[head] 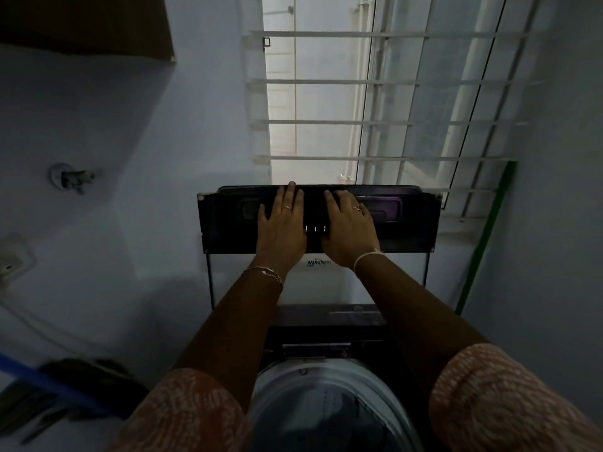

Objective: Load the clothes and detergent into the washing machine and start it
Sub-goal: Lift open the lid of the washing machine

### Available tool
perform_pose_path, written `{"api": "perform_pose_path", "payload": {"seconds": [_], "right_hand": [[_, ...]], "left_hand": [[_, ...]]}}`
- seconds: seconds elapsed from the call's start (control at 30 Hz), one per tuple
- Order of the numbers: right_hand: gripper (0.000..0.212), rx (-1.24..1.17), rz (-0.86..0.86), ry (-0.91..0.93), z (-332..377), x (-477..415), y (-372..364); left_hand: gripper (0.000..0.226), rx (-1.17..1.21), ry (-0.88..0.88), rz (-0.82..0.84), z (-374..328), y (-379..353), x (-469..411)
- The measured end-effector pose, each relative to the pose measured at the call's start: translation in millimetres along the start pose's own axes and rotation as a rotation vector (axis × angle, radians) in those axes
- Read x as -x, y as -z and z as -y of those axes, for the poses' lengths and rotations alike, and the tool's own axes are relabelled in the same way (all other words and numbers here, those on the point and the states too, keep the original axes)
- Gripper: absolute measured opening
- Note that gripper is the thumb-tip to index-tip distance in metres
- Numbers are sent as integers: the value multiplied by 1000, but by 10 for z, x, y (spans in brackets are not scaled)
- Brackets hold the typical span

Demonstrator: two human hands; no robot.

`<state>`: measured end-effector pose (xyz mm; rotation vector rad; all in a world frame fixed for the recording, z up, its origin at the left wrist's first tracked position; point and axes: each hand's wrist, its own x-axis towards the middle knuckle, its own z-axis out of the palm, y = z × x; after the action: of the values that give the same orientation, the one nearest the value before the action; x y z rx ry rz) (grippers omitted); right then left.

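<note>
The top-loading washing machine's lid (411, 220) stands raised upright in front of me, with a dark upper band and a white panel carrying the brand logo upside down. My left hand (280, 230) lies flat on the dark band, its fingertips reaching over the lid's top edge. Beside it, my right hand (349, 230) presses on the same band with its fingers spread. Below my arms the round white drum rim (326, 365) is open. Its inside is dark, and I cannot make out clothes or detergent.
A window with a white grille (391, 122) is right behind the lid. A green stick (483, 236) leans at the right wall. On the left wall are a tap (70, 177) and a socket (9, 261). A blue handle (49, 383) and dark items lie lower left.
</note>
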<state>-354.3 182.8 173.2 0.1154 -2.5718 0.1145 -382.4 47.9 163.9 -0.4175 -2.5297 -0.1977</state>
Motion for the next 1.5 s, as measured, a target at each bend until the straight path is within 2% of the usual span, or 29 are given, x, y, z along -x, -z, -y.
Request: {"api": "perform_pose_path", "payload": {"seconds": [0.13,0.3,0.63,0.83,1.07,1.37,1.5], "right_hand": [[86,-73,55,0,-93,-205,-165],[84,-99,45,-22,-135,-415,-418],[91,-33,-22,-18,-169,-417,-807],[99,47,76,63,-266,-372,-703],[93,78,157,169,-244,-135,-387],[86,32,233,162,-54,591,-82],[89,36,295,99,-18,1055,29]], "left_hand": [[80,56,86,77,16,-162,-212],[83,52,120,162,38,-365,-455],[96,-82,99,113,48,-550,-431],[92,-29,41,194,122,-365,-419],[84,14,7,199,21,-79,-178],[82,128,-3,251,-306,148,434],[81,172,-56,279,-428,250,810]]}}
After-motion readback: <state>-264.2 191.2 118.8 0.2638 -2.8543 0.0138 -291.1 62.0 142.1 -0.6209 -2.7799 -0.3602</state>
